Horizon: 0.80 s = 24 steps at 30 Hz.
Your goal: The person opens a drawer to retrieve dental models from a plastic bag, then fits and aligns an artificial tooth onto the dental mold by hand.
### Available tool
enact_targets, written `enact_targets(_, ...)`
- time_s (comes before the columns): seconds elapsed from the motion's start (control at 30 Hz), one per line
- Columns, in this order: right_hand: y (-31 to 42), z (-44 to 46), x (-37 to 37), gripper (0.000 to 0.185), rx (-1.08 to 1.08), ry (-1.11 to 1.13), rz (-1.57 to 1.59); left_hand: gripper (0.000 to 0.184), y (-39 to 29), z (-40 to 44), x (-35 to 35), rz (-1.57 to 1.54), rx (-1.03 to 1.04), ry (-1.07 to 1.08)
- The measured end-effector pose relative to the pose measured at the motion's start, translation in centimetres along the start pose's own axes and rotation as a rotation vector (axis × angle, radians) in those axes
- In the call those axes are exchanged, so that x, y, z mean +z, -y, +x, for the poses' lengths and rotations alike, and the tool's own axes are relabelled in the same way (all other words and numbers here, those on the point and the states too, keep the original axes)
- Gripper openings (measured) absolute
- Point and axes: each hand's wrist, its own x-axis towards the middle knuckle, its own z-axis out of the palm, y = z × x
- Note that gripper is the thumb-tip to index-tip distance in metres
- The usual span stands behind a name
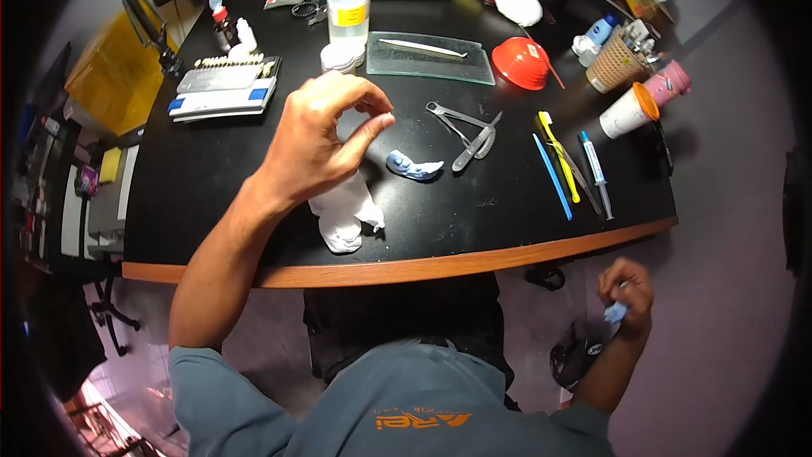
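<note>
My left hand [326,131] is raised over the black desk, thumb and fingers curved toward each other with a gap between the tips and nothing visible in it. Just right of it lies a pale blue moulded piece [414,166]. White crumpled tissue [342,216] rests below the hand, near the desk's front edge. Beyond the desk at the lower right, my right hand [627,292] is closed round a small light blue piece [616,312]. A metal caliper [463,135] lies right of the moulded piece.
On the desk [474,228] stand a clear bottle [348,13], a glass slab [431,68], a red bowl [520,63] and a shade guide case [224,89]. A yellow toothbrush [560,156], a syringe [595,165] and a white cup [624,118] are at the right.
</note>
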Motion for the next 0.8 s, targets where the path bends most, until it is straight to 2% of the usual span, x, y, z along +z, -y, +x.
enact_targets(0.03,1.3,1.7,1.3,0.018,-0.205,0.046,0.050,0.012,-0.7,0.2,0.1,-0.131,-0.075,0.034)
enact_targets(0.07,2.8,3.7,3.5,0.019,-0.393,0.001,0.115,0.012,-1.0,0.4,0.4,-0.336,-0.223,0.148)
enact_targets(0.1,3.9,6.3,4.5,0.020,-0.528,0.074,0.177,0.012,-1.2,0.8,0.6,-0.606,-0.338,0.236)
enact_targets(0.17,6.5,11.3,8.3,0.014,-0.769,0.072,0.146,0.012,-1.0,1.1,1.5,-0.920,-0.316,0.280)
enact_targets(0.2,7.1,14.2,9.8,0.014,-0.837,0.158,0.219,0.009,-1.1,1.1,1.7,-1.035,-0.280,0.298)
enact_targets(0.27,7.1,19.5,13.5,0.015,-0.888,0.185,0.361,0.008,-0.5,0.5,1.7,-1.123,-0.321,0.328)
enact_targets(0.37,7.1,23.7,18.7,0.011,-0.824,0.252,0.486,0.008,0.8,-0.9,1.3,-1.250,-0.427,0.341)
enact_targets(0.43,5.9,25.3,20.6,0.009,-0.739,0.330,0.615,0.008,1.4,-0.6,1.3,-1.322,-0.401,0.282)
enact_targets(0.53,4.1,25.7,21.6,0.010,-0.695,0.327,0.576,0.011,1.6,-1.0,2.2,-1.437,-0.467,0.257)
enact_targets(0.63,2.3,25.6,21.5,0.025,-0.664,0.317,0.455,0.016,1.8,-1.4,3.4,-1.486,-0.526,0.208)
enact_targets(0.8,1.1,25.0,21.5,0.022,-0.532,0.335,0.409,0.014,1.8,-1.5,3.5,-1.322,-0.591,0.170)
